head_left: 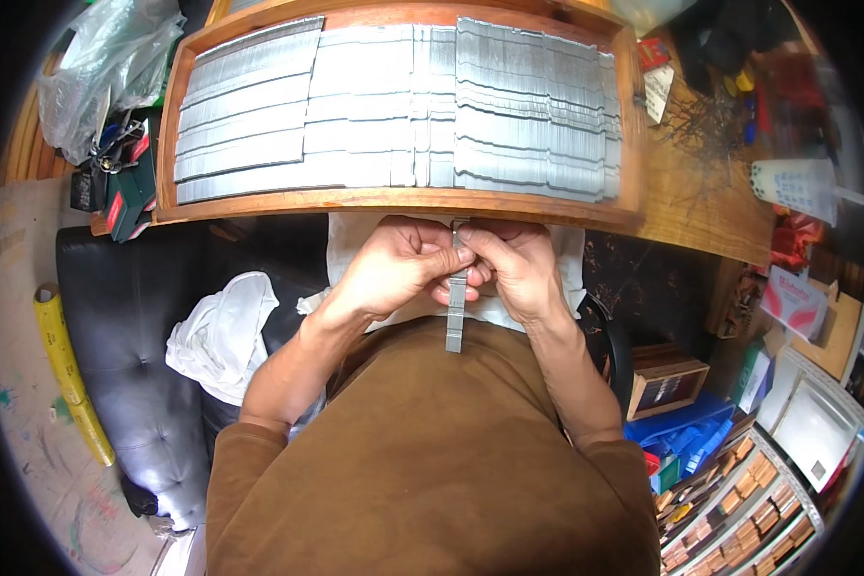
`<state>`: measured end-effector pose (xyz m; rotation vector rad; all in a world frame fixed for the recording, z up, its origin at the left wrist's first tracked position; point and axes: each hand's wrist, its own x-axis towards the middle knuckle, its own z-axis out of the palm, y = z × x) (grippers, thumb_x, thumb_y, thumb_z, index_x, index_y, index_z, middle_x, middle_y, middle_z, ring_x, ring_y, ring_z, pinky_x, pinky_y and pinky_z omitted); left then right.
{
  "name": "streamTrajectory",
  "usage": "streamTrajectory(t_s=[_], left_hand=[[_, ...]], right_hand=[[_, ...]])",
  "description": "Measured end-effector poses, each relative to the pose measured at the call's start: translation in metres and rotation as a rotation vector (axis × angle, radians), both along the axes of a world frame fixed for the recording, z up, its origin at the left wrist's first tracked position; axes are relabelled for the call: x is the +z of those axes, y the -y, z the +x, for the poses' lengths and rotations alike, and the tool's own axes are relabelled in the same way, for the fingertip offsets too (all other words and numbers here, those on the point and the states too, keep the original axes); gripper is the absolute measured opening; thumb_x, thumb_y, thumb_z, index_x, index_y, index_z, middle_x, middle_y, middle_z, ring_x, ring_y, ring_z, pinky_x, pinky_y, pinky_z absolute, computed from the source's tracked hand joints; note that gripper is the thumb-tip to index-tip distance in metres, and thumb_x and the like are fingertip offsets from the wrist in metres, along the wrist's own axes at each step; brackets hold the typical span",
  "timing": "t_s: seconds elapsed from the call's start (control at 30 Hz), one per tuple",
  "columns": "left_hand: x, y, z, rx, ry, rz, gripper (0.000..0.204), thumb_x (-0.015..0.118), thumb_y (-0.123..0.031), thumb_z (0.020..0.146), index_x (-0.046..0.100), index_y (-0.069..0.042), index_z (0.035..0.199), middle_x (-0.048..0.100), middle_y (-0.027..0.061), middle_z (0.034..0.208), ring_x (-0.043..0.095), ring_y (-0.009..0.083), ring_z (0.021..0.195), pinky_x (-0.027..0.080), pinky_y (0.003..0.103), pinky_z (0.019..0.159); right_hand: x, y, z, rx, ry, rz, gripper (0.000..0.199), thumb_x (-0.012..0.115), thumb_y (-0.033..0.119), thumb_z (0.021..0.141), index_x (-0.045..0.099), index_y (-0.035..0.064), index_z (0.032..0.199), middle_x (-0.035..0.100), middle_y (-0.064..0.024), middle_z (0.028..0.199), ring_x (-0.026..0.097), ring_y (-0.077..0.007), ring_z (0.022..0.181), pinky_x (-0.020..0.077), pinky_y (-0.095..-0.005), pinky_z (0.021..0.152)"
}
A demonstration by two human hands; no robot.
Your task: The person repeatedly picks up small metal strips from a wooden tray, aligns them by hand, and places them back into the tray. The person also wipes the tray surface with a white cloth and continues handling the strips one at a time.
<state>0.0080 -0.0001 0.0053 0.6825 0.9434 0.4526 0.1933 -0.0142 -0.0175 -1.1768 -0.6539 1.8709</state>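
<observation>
My left hand [394,266] and my right hand [520,272] meet in front of my body, just below the near edge of a wooden tray [398,200]. Between the closed fingers of both hands is a narrow, grey metal strip [455,322] with cross lines along it. Its lower end hangs free over my brown shirt, while the upper end is partly covered by my thumbs and fingers. Tightly packed rows of thin, silvery metal pieces [355,82] fill the tray, with raised blocks at its left and right parts.
Black padded seating [134,355] with a white cloth [226,331] lies at left. A clear plastic bag [115,67] sits far left. Right of the tray, the wooden tabletop [701,206] holds dark thin scraps and a patterned cup [795,185]. Boxes and a slotted rack [739,509] stand lower right.
</observation>
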Motion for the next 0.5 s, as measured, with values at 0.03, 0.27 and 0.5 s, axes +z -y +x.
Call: streamTrajectory(t_s=[0.03,0.27,0.5], left_hand=[[0.001,-0.001,-0.001,-0.007,-0.008,0.004,0.022,0.064,-0.019,0.100,0.070,0.003,0.100,0.075,0.0095,0.092,0.072,0.0129,0.078,0.054,0.021,0.061],[0.008,0.007,-0.005,-0.040,-0.024,-0.024,0.019,0.067,-0.017,0.098,0.069,0.002,0.102,0.075,0.0084,0.093,0.072,0.0128,0.083,0.054,0.022,0.063],[0.010,0.019,-0.004,0.047,0.014,-0.124,0.018,0.067,-0.013,0.098,0.069,0.003,0.106,0.075,0.0104,0.092,0.074,0.0164,0.080,0.058,0.024,0.065]], right_hand=[[0.000,0.000,-0.001,-0.004,0.005,-0.005,0.012,0.069,0.007,0.093,0.070,-0.0043,0.096,0.067,-0.0036,0.079,0.055,-0.0057,0.061,0.0454,-0.0213,0.053],[0.005,0.006,0.005,0.094,-0.034,-0.035,0.013,0.072,0.007,0.093,0.071,-0.0027,0.101,0.070,-0.0075,0.082,0.063,-0.0097,0.063,0.0530,-0.0224,0.056],[0.006,0.011,0.002,0.083,-0.044,-0.078,0.019,0.070,0.003,0.093,0.068,-0.0083,0.108,0.071,-0.0111,0.085,0.063,-0.0109,0.065,0.0529,-0.0236,0.056]])
